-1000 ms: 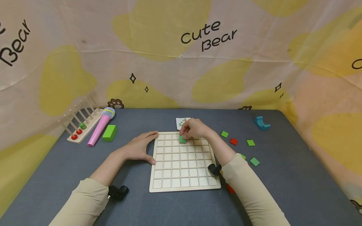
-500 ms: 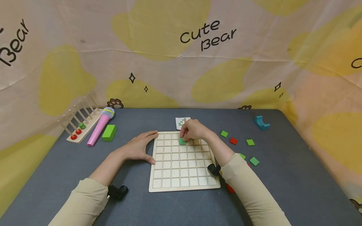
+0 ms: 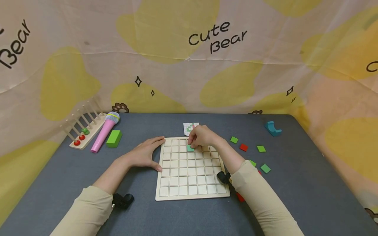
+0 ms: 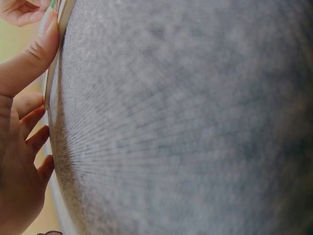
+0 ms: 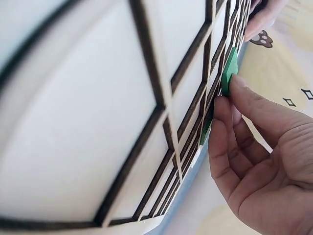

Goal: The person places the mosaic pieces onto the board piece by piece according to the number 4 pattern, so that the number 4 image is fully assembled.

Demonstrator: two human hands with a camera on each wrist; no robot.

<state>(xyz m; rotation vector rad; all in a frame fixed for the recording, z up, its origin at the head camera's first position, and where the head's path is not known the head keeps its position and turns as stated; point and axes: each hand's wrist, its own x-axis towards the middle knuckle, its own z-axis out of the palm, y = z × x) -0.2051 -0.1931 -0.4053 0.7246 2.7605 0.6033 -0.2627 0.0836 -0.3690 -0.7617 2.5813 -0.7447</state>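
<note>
A pale wooden board [image 3: 192,197] with a square grid lies on the dark table. My right hand [image 3: 202,135] is over its far part, thumb and fingers pinching a small green square tile [image 3: 190,148]. In the right wrist view this tile [image 5: 230,71] stands tilted against the grid at the thumb tip. A second green piece [image 5: 206,129] shows partly behind the fingers there. My left hand [image 3: 144,153] rests at the board's left side, fingers near the far corner and thumb on the edge; the left wrist view shows the thumb [image 4: 36,58] against that edge.
A printed pattern card [image 3: 189,129] lies behind the board. Several green tiles [image 3: 261,148] and red tiles [image 3: 243,147] lie to the right, near a blue arch block [image 3: 273,128]. At left are a pink microphone [image 3: 103,134], a green block [image 3: 114,139] and a peg rack [image 3: 88,136].
The green tile in my right hand has shifted slightly toward the near side and its visible face looks lighter. Both hands have otherwise hardly moved.
</note>
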